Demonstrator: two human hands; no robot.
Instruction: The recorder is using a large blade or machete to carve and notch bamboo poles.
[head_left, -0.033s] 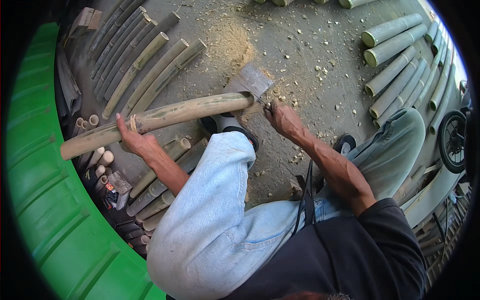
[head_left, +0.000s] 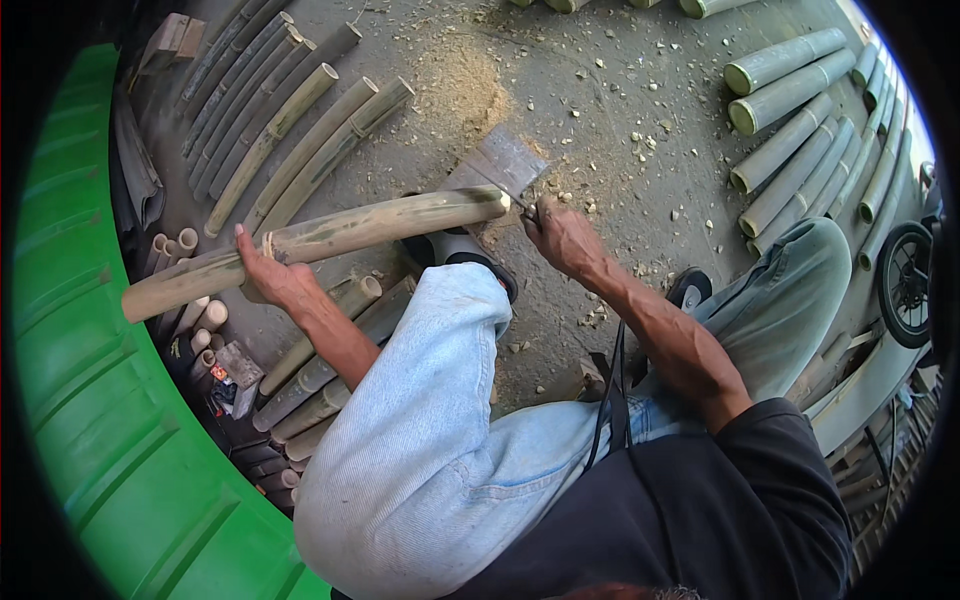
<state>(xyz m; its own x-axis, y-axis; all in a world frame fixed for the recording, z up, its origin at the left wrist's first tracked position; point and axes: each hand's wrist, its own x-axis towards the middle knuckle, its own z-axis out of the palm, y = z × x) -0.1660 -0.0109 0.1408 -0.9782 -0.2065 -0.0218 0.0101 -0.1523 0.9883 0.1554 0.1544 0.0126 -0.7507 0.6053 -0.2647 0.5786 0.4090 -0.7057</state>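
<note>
grey floor [head_left: 565, 340] (sawdust [head_left: 465, 90] scattered) | green ribbed panel [head_left: 75, 300], left | bright light, upper right

No lettering, label, number or sign could be read. 1 small red item [head_left: 219, 374] at the left, near cut bamboo pieces [head_left: 212, 317], carried pale marks, too small to make out.

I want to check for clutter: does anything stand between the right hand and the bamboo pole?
Only the thin tool held in the right hand, beside the right end of the bamboo pole; no other obstacle shows between them.
</note>
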